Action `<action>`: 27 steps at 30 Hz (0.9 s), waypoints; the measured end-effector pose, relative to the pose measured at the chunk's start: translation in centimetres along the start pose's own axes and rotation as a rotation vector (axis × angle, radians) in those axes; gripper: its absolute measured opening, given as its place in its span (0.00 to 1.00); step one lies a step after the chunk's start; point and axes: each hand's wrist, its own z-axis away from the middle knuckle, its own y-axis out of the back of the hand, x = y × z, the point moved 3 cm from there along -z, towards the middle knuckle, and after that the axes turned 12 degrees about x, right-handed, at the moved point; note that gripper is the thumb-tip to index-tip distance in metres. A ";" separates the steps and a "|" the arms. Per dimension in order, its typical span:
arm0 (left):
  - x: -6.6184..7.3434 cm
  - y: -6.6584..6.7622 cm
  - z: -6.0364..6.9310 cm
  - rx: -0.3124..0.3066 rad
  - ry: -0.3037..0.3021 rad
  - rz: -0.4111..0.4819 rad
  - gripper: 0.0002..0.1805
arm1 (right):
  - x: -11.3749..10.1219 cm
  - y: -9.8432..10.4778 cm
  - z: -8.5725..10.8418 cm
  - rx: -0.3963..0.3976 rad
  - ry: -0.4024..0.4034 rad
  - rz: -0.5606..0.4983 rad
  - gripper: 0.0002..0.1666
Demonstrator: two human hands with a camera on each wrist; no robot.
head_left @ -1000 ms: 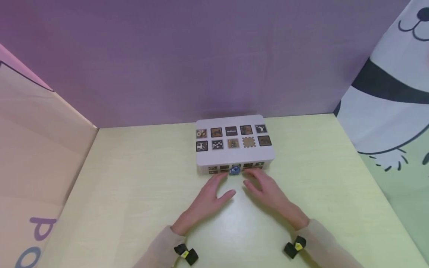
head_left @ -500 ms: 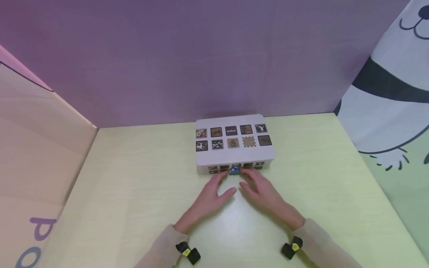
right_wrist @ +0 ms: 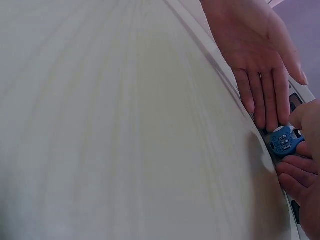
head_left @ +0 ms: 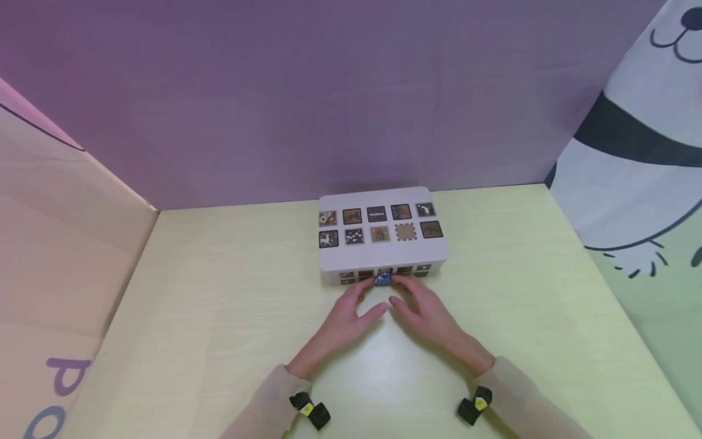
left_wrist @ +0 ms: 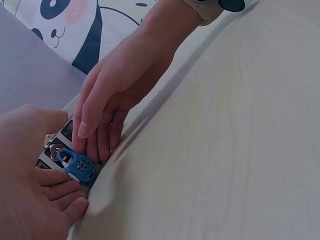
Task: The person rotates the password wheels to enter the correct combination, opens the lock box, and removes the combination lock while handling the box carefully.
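Note:
A blue combination padlock (head_left: 383,278) hangs by its shackle at the front of a white box (head_left: 384,253) printed with small dark and tan picture squares. My left hand (head_left: 343,320) lies to the left of the padlock, its fingertips right beside the lock body. From the other side my right hand (head_left: 430,314) reaches in, fingers extended close to the lock. In the left wrist view the padlock (left_wrist: 80,167) shows its number dials between both hands' fingertips. Whether the fingertips touch it, I cannot tell. Neither thumb presses on it.
The box stands on a pale yellow-green table (head_left: 230,292) near its back edge, before a purple cloth wall (head_left: 285,110). A printed panda panel (head_left: 641,158) borders the right side, and a pale lettered panel (head_left: 55,262) the left.
My right hand has shifted slightly left, so its fingertips are closer to the padlock. The left hand has barely moved. Box and padlock stay in place.

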 end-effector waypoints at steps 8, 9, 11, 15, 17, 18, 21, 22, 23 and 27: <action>0.0 -0.1 -0.2 0.012 -0.005 0.002 0.39 | 0.3 -0.2 -0.1 -0.001 -0.056 -0.051 0.27; 0.0 -0.1 -0.3 0.016 -0.010 0.004 0.38 | 0.3 -0.2 -0.1 0.003 -0.056 -0.062 0.27; 0.0 -0.1 -0.4 0.021 -0.014 0.006 0.37 | 0.3 -0.2 -0.1 0.011 -0.056 -0.089 0.25; 0.0 -0.2 -0.6 0.033 -0.017 0.009 0.35 | 0.3 -0.3 -0.2 0.024 -0.069 -0.128 0.23; 0.1 -0.3 -0.6 0.039 -0.016 0.007 0.34 | 0.2 -0.2 -0.2 0.027 -0.080 -0.143 0.22; 0.1 -0.3 -0.7 0.043 -0.018 0.006 0.33 | 0.2 -0.2 -0.2 0.027 -0.085 -0.148 0.22; 0.2 -0.3 -0.8 0.052 -0.033 0.008 0.30 | 0.2 -0.2 -0.2 0.029 -0.084 -0.159 0.21; 0.2 -0.3 -0.8 0.053 -0.038 0.009 0.29 | 0.1 -0.2 -0.2 0.030 -0.084 -0.163 0.21; 0.3 -0.3 -0.8 0.055 -0.044 0.012 0.28 | 0.1 -0.2 -0.2 0.031 -0.085 -0.167 0.21; 0.3 -0.3 -0.8 0.056 -0.038 0.029 0.26 | 0.1 -0.2 -0.1 0.037 -0.097 -0.192 0.20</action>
